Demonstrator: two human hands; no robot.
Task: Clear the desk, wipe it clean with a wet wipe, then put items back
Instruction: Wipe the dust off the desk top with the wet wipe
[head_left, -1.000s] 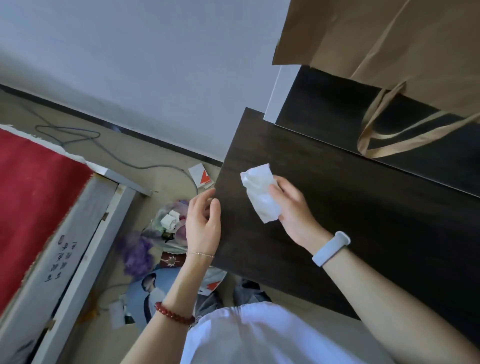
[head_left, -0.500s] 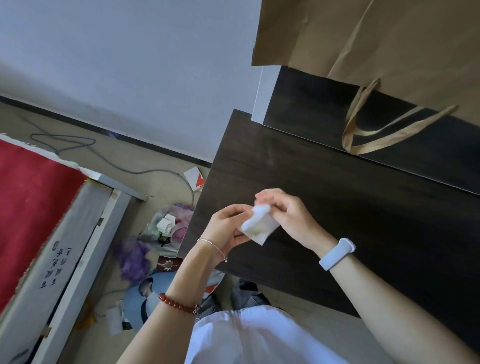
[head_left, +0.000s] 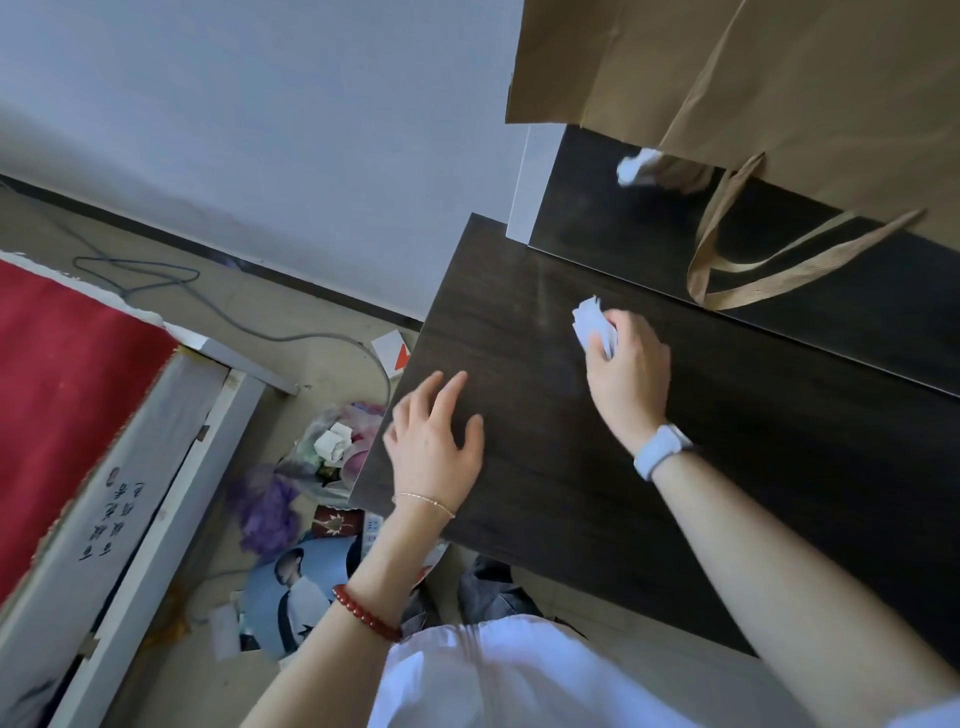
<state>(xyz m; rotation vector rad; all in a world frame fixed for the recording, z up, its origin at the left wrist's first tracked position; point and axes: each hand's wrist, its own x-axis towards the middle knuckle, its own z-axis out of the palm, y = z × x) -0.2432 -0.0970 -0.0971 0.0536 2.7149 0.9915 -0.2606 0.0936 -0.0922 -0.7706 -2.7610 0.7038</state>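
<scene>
The dark wood desk (head_left: 519, 467) fills the middle and right of the head view, its top bare. My right hand (head_left: 628, 369) presses a folded white wet wipe (head_left: 592, 325) flat on the desk near the back, by the glossy dark back panel (head_left: 623, 228). My left hand (head_left: 436, 447) rests flat with fingers spread on the desk's left edge, holding nothing. A reflection of the wipe shows in the back panel.
A brown paper bag (head_left: 753, 93) with dangling handles hangs over the back panel at upper right. On the floor left of the desk lies a pile of items (head_left: 322, 467), a cable (head_left: 208, 306), and a red-topped white bed frame (head_left: 78, 415).
Both hands were folding the wipe in the air. Now the right hand has carried it forward and pressed it onto the desk, and the left hand has let go and settled flat on the desk edge.
</scene>
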